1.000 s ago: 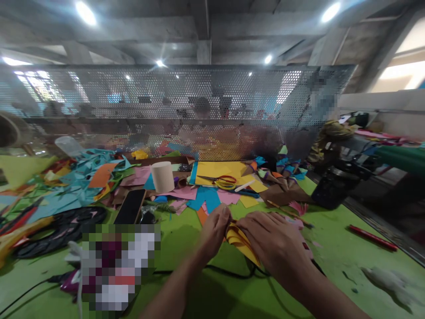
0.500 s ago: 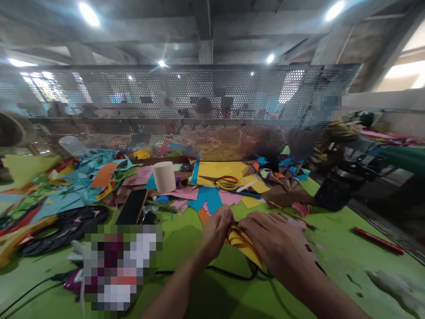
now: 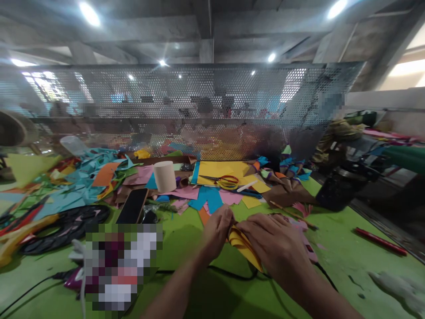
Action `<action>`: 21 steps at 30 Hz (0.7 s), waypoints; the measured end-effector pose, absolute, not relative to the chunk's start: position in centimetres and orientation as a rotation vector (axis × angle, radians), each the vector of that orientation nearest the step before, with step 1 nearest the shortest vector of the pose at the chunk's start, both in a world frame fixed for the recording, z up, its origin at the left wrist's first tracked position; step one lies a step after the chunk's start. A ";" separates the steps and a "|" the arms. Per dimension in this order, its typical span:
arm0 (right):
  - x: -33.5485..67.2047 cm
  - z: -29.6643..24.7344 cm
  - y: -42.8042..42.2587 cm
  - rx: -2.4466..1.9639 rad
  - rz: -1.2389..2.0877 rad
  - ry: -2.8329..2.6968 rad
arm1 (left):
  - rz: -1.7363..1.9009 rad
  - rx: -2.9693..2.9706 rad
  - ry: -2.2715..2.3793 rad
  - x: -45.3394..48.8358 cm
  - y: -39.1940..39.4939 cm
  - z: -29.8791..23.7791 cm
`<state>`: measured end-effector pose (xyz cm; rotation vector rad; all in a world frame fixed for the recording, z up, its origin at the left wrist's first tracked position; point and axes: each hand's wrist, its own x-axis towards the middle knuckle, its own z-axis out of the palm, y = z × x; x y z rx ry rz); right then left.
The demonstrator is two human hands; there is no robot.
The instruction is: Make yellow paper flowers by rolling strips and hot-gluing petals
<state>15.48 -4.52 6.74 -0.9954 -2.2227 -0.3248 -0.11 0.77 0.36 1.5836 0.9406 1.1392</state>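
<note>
Between my hands is a piece of yellow paper, folded into several layers that fan out below my fingers. My left hand is closed, with thumb and fingers pinching the paper's upper left end. Curled over its upper right side, my right hand grips the folds, and its fingertips nearly meet my left thumb. A pink tool with a black cord lies partly hidden behind my right hand. Beyond my hands, scissors with yellow and red handles rest on yellow sheets.
On the green table lie a phone, a beige paper roll, a black round tray, a red pen and a dark bottle. Blue paper scraps pile up at left. A perforated metal panel stands behind.
My right hand has shifted very slightly, uncovering more of the pink tool behind it. My left hand keeps its pinch, and the folded yellow paper stays in nearly the same place.
</note>
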 end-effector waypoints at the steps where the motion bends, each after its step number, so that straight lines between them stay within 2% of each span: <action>1: 15.5 6.8 -4.5 -0.991 -0.328 -2.221 | 1.140 1.576 0.943 -0.1 0.7 0.4; 21: 15.6 5.9 -4.2 -1.098 -0.460 -2.286 | 1.094 1.789 1.026 -0.3 0.8 0.4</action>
